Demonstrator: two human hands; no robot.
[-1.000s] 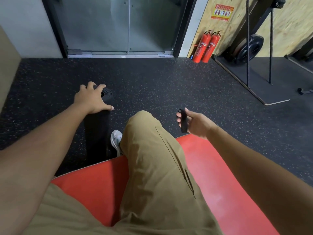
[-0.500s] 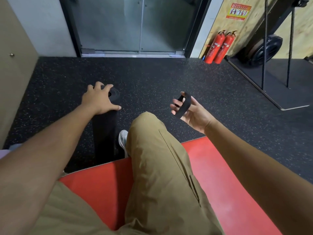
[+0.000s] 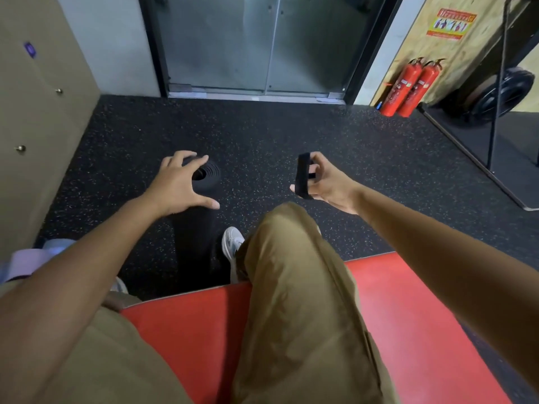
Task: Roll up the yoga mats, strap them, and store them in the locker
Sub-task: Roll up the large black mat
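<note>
A rolled black yoga mat (image 3: 201, 228) stands tilted on the dark speckled floor, its spiral end (image 3: 209, 174) facing up. My left hand (image 3: 180, 188) grips the top of the roll, fingers spread and curved over its rim. To the right, my right hand (image 3: 323, 182) holds a black strap (image 3: 302, 176), the loop stretched between thumb and fingers, clear of the roll. A flat red mat (image 3: 408, 330) lies under my bent leg. Tan locker doors (image 3: 43, 118) with small knobs line the left side.
Glass doors (image 3: 262, 48) close off the far end. Two red fire extinguishers (image 3: 408, 88) lean by the wooden wall at the right, next to a black gym frame (image 3: 495, 91) on its own mat. A lilac object (image 3: 26, 263) lies at the left edge.
My right hand has risen and moved forward with the strap, now held upright and stretched. The view has swung left, bringing the lockers in. My left hand stays on the roll.
</note>
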